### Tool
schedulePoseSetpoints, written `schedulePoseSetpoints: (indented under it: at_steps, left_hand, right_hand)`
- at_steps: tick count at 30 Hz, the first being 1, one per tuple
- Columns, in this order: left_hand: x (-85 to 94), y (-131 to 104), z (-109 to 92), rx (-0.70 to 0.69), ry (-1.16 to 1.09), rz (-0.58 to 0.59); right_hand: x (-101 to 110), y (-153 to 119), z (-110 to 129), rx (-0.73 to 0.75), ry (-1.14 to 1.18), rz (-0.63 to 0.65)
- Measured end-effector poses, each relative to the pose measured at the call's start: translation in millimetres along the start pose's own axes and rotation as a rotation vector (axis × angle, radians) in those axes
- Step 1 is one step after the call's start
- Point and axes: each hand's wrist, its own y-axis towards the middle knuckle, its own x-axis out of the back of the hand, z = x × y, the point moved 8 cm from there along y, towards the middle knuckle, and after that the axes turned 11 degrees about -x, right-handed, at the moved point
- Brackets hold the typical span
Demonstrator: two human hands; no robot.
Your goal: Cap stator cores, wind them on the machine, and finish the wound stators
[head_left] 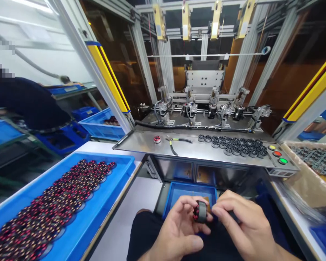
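Observation:
My left hand [183, 226] grips a wound motor stator [201, 211], a dark grey ring with red coils showing on its left side. It is held on edge above my lap. Close by on its right, my right hand [241, 219] is closed with thumb and forefinger pinched together; whatever is between those fingertips is too small to make out. Farther off on the metal ledge [141, 141] lies a single stator with red windings [157, 139]. Beside it rests a pair of cutting pliers [178, 140] with black and yellow-green handles, its jaws pointing left.
A blue tray [125, 165] full of red-wound stators stands left. Black ring cores [241, 146] crowd the ledge's right, near yellow, red and green buttons [277, 154]. Behind is a winding machine [205, 79]. A blue bin [176, 188] sits below; a person [24, 98] works far left.

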Motion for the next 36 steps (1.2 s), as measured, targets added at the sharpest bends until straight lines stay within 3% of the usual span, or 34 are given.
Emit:
schedulePoseSetpoints:
  at_steps: [3, 8, 11, 15, 20, 23, 26, 31, 34, 36]
  left_hand:
    - [2.9, 1, -8, -0.112, 0.055, -0.048]
    - [6.8, 0, -2, -0.026, 0.154, -0.056]
    - [10.1, 3, -4, -0.063, 0.167, -0.079]
    - [19.3, 6, -10, -0.183, 0.171, -0.109]
    - [25.7, 8, -11, -0.190, 0.137, -0.076]
    - [25.5, 9, -11, -0.159, 0.106, -0.064]
    - [26.0, 10, -11, -0.139, 0.090, -0.079]
    - [23.5, 10, -10, -0.127, 0.120, -0.058]
    - [18.8, 9, -13, -0.149, 0.218, 0.034]
    - [21.4, 8, -20, -0.190, 0.348, 0.034]
  right_hand:
    - [-3, 0, 0, -0.005, 0.010, 0.009]
    - [-7, 2, 3, 0.016, 0.019, 0.026]
    - [-7, -2, -1, -0.023, 0.025, -0.027]
    - [-18, -20, -30, -0.306, 0.135, -0.080]
    - [-75, -55, -67, -0.787, 0.732, 0.082]
    - [-93, -65, -74, -0.927, 0.956, 0.063]
    - [-97, -63, -75, -0.876, 1.078, 0.083]
    - [-102, -53, -64, -0.671, 1.329, 0.222]
    - [-106, -50, -63, -0.643, 1.320, 0.259]
    - [-98, -48, -69, -0.613, 1.180, 0.211]
